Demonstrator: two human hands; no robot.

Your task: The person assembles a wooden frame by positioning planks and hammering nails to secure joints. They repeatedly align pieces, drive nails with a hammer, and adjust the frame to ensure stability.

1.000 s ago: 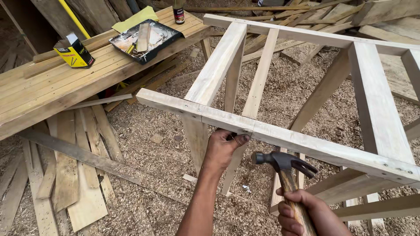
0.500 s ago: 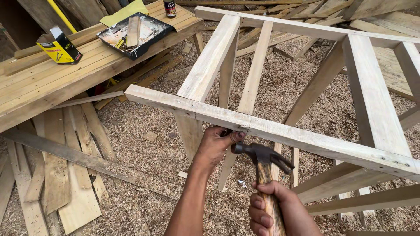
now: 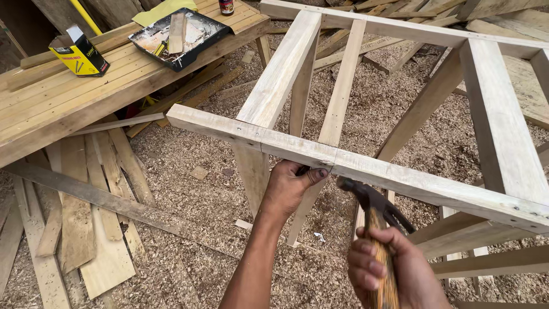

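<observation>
Two hands, one hammer, one pale wooden frame

Left hand [image 3: 290, 189] at frame centre, curled against the underside of the frame's front rail [image 3: 366, 169], thumb up on its edge, anything pinched there hidden; right hand [image 3: 389, 273] at lower right, clenched round the yellowish handle of the claw hammer [image 3: 374, 209], dark head just below the rail, handle end cut off at the bottom edge. Upper left: one plank bench [image 3: 74, 103] bearing one black tray [image 3: 178, 34] and one yellow box [image 3: 79, 54]
</observation>
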